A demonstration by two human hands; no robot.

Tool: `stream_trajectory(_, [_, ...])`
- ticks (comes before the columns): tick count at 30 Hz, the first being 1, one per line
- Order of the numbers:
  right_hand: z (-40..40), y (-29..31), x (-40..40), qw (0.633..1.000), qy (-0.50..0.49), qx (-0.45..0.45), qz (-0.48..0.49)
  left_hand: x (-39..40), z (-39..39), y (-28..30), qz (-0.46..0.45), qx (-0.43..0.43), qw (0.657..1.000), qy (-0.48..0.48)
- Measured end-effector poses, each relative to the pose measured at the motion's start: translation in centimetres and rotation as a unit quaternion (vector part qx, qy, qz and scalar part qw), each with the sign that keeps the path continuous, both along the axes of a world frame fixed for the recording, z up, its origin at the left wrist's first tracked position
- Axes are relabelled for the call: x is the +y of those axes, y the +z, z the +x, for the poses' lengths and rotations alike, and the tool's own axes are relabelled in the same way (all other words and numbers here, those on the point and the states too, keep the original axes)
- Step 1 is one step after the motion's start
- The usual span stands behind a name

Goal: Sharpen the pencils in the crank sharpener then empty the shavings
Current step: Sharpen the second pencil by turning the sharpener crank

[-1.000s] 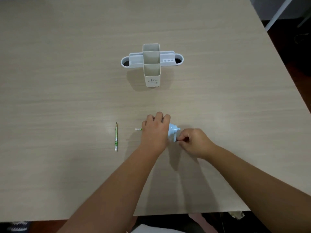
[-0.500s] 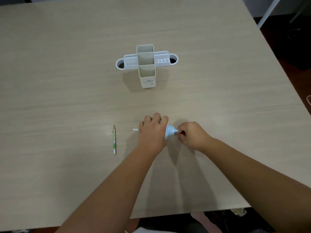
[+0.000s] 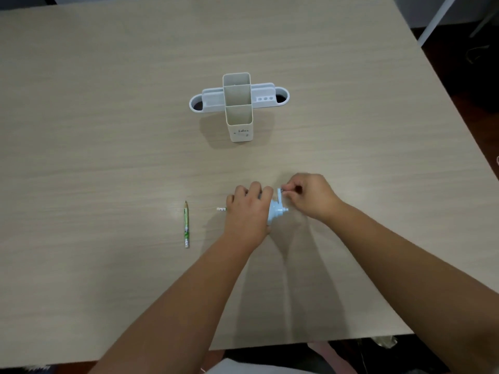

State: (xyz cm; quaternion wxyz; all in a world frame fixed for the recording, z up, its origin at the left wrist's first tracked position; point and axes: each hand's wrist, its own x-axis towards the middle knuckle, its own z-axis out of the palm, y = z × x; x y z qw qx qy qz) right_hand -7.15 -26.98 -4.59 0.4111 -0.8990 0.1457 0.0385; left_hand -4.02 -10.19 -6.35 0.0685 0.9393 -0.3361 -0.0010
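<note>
The right hand [image 3: 310, 197] pinches the small knob at the end of the crank handle [image 3: 279, 194] between thumb and fingertips, its grip closed on that handle, which stands raised at the far side of its turn. The handle belongs to a pale blue sharpener [image 3: 275, 214] that sits on the desk [image 3: 108, 157] near the front edge. The left hand [image 3: 247, 211] lies over the sharpener's body from above, fingers curled down the far side and clamped on it, so most of the casing is hidden and only the crank end shows to the right of the knuckles. From under the left hand, on its left, the short end of a pencil [image 3: 221, 209] sticks out sideways, level with the desk; the rest of it is covered by the hand. Further left and well apart from both hands, a second pencil with a green printed barrel [image 3: 186, 225] lies flat on the desk, its sharpened point toward the far side and its pale end toward the person. Both forearms reach in from the near edge of the desk. Toward the middle of the desk, well beyond the hands, stands a white desk organiser [image 3: 239, 106] with a tall divided centre column and low rounded wings on either side.
</note>
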Motion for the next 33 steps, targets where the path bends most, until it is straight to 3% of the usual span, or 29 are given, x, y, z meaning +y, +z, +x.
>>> stream_trajectory(4, [-4.2, -1.5, 1.4, 0.995, 0.054, 0.081, 0.012, -0.2, -0.2, 0.2, 0.003, 0.01, 1.0, 0.018])
stream_trajectory(7, [-6.9, 1.2, 1.9, 0.997, 0.036, 0.003, 0.066, 0.0, -0.2, 0.1, 0.008, -0.001, 1.0, -0.004])
stream_trajectory(10, [-3.4, 2.2, 1.2, 0.995, -0.035, -0.084, 0.046, 0.1, 0.0, 0.1, 0.0, -0.01, 1.0, -0.01])
stream_trajectory(12, [-0.7, 1.0, 0.7, 0.996, -0.054, -0.064, 0.031, 0.1, 0.0, 0.0, -0.001, -0.01, 1.0, -0.001])
stream_trajectory(17, [-4.9, -1.3, 1.6, 0.997, 0.071, 0.04, -0.005, -0.2, -0.3, 0.0, -0.007, 0.013, 1.0, 0.023])
stream_trajectory(19, [-7.0, 0.4, 1.8, 0.996, 0.08, 0.005, 0.039, -0.1, -0.2, 0.0, 0.005, 0.013, 1.0, 0.009])
stream_trajectory(22, [-3.9, 2.1, 0.9, 0.996, 0.0, -0.073, 0.041, 0.0, 0.0, 0.1, 0.007, -0.003, 1.0, -0.003])
stream_trajectory(25, [-0.1, 0.5, 0.2, 1.0, -0.009, -0.015, 0.018, -0.1, -0.1, 0.0, 0.003, -0.006, 1.0, 0.005])
stream_trajectory(29, [-4.7, -0.7, 1.4, 0.996, 0.078, 0.049, -0.015, -0.3, -0.3, -0.1, -0.005, 0.0, 0.999, 0.033])
stream_trajectory(33, [-4.8, 2.6, 1.2, 0.997, 0.021, -0.043, 0.068, -0.2, -0.2, 0.1, 0.006, -0.01, 1.0, 0.009])
